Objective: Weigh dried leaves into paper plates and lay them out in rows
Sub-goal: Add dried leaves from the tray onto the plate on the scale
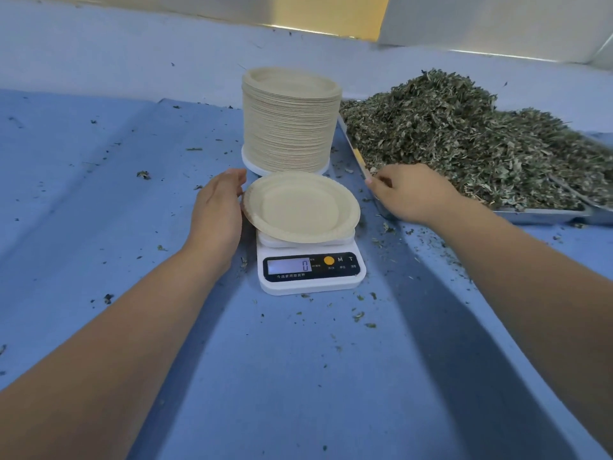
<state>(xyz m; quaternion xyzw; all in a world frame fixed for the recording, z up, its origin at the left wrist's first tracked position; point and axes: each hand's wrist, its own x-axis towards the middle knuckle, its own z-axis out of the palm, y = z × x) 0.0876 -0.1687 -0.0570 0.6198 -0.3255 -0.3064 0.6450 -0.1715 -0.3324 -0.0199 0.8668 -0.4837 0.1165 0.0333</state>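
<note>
An empty paper plate (300, 207) lies on a white kitchen scale (310, 270) whose display reads 0. My left hand (217, 207) rests at the plate's left rim with straight fingers touching it. My right hand (409, 194) hovers at the near left corner of a metal tray (544, 214), fingers loosely curled; I cannot tell whether it holds any leaves. A large heap of dried green leaves (464, 137) fills that tray. Behind the scale stands a tall stack of paper plates (290, 121).
The table is covered with a blue cloth (99, 194) with folds and scattered leaf crumbs. A second metal tray edge (597, 204) shows at the far right. A wall runs along the back.
</note>
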